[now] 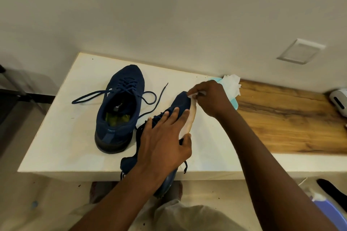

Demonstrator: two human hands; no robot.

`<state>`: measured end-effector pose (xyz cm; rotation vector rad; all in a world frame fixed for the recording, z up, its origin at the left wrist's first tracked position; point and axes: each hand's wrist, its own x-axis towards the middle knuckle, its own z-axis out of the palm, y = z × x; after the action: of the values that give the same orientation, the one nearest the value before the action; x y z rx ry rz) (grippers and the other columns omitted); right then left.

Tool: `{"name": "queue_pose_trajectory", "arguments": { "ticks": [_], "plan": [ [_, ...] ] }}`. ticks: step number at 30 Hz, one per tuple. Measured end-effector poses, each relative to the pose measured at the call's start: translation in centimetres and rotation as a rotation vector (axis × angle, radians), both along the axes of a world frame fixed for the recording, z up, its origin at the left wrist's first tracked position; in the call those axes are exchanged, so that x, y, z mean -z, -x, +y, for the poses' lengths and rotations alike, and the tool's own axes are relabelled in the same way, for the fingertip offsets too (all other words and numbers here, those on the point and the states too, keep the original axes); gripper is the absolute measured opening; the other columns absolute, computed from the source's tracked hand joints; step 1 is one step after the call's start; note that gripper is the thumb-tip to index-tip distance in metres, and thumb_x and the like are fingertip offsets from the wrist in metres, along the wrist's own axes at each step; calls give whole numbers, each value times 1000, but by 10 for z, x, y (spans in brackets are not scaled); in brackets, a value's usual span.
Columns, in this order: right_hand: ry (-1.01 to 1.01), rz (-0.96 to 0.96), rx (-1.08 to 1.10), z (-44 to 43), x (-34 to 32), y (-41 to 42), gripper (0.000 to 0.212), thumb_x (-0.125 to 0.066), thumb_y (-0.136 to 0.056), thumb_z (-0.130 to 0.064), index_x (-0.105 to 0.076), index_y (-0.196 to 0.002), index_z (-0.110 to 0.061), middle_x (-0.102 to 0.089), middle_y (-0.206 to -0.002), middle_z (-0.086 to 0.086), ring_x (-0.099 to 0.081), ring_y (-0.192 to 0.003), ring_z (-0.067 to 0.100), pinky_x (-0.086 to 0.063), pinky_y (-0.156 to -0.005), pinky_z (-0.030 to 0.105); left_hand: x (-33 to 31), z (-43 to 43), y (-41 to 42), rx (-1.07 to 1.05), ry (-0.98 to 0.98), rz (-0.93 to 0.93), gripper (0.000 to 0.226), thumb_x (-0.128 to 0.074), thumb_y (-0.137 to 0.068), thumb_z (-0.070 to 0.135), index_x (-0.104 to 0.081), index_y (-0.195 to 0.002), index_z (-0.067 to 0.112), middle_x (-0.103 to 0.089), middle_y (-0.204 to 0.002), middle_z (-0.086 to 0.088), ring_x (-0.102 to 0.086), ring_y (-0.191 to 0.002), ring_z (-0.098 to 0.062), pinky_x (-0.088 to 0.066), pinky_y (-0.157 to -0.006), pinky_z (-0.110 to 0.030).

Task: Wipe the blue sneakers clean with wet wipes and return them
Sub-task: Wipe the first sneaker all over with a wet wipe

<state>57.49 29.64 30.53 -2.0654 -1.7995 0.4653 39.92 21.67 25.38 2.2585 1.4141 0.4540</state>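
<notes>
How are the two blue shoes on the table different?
The upright sneaker stands on its sole on the table, and no hand touches it. The tipped sneaker lies on its side, pale sole showing, heel past the table edge. The left hand holds it while the right hand pinches a wipe at its toe. Both are dark blue with loose laces.

Soft, even indoor light from above brightens the white surface (pixel 56 137) and pale wall (pixel 169 15), with only a faint, diffuse shadow around the heel of the upright sneaker (pixel 120 110). The wide-angle lens bows straight edges toward the corners, and detail softens along the lower border.
</notes>
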Motion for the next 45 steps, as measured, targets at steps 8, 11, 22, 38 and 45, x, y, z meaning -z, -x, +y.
{"name": "queue_pose_trajectory", "arguments": {
  "ticks": [8, 11, 22, 38, 45],
  "plan": [
    [40, 24, 1, 34, 7, 10, 29, -53, -88, 6, -77, -96, -8, -74, -106, 8, -66, -100, 21, -49, -86, 23, 0, -1, 1, 0, -6, 12, 71, -38, -95, 52, -10, -159, 41, -13, -168, 11, -18, -154, -13, -16, -123, -52],
    [36, 4, -18, 26, 4, 10, 34, -51, -87, 10, -77, -95, -11, -72, -107, 5, -64, -99, 18, -48, -85, 20, -1, 0, 4, -9, 1, -21, 70, -37, -93, 53, -12, -158, 42, -15, -168, 12, -20, -153, -12, -17, -123, -51],
    [-36, -6, 13, 5, 4, 1, 31, -53, -92, 5, -77, -99, -14, -72, -107, 3, -64, -97, 16, -47, -87, 19, 0, 0, 1, 0, -14, -15, 70, -43, -96, 52, -12, -159, 41, -15, -168, 12, -20, -153, -13, -13, -122, -51],
    [-17, 5, 27, -24, -13, 12, 21, -61, -92, -3, -71, -104, -18, -65, -103, -5, -58, -90, 9, -42, -74, 11, 0, 0, 3, -2, -3, -28, 70, -41, -95, 52, -13, -158, 41, -18, -167, 11, -22, -153, -14, -12, -122, -54],
    [65, -58, -10, 24, 2, 12, 31, -51, -89, 6, -74, -97, -13, -70, -106, 5, -64, -99, 20, -49, -80, 22, 1, 1, 4, -23, 14, -37, 73, -32, -90, 57, -14, -159, 41, -18, -167, 12, -23, -152, -13, -13, -122, -53]
  ]
}}
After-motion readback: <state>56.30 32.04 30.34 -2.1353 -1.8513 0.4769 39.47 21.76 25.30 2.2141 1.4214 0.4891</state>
